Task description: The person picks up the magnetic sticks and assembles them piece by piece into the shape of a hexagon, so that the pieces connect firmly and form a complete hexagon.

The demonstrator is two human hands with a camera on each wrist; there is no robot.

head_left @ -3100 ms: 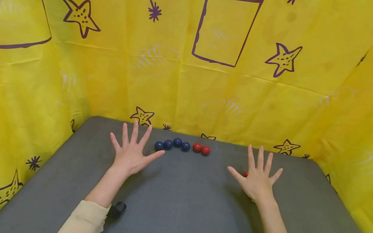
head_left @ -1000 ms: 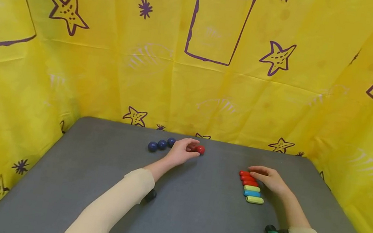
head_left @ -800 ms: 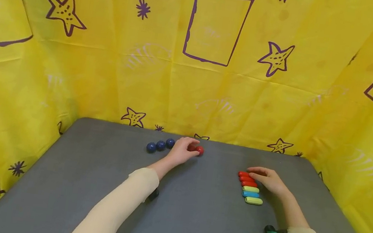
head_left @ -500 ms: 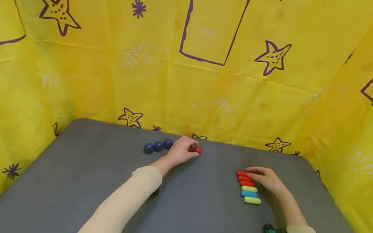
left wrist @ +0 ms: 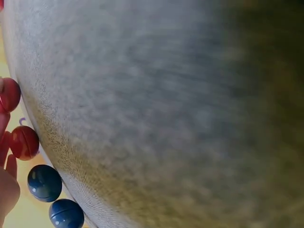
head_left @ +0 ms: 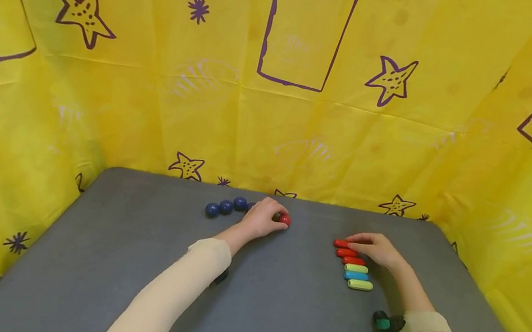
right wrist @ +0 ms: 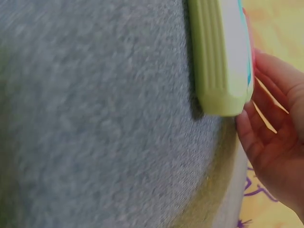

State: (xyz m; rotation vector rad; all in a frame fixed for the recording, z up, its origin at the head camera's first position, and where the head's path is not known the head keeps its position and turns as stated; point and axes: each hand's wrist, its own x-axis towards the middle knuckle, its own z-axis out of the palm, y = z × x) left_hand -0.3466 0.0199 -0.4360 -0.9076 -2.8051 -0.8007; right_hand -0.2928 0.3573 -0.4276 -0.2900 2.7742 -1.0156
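My left hand [head_left: 261, 219] pinches a glossy red ball [head_left: 285, 221] between thumb and fingers at the right end of a ball row. In the left wrist view a second red ball [left wrist: 24, 142] sits by the fingers, with two dark blue balls [left wrist: 44, 183] beside it. My right hand [head_left: 377, 249] pinches the right end of the farthest red oblong piece [head_left: 341, 243]. Nearer me lie two more red pieces [head_left: 353, 261], a lime one [head_left: 356, 268], a blue one [head_left: 356, 276] and another lime one [head_left: 360, 285], side by side. The right wrist view shows ribs on the nearest.
Several dark blue balls [head_left: 226, 207] line up left of my left hand, one partly hidden behind it. Everything lies on a grey table [head_left: 275, 315]. Yellow cloth [head_left: 202, 111] with starfish drawings hangs behind and at both sides. A black wrist device [head_left: 388, 323] sits on my right wrist.
Spread hands have come down onto the row's red end and the oblong pieces. In the last half second the red ball shifts slightly right and nearer; the farthest red piece slides slightly away and left.
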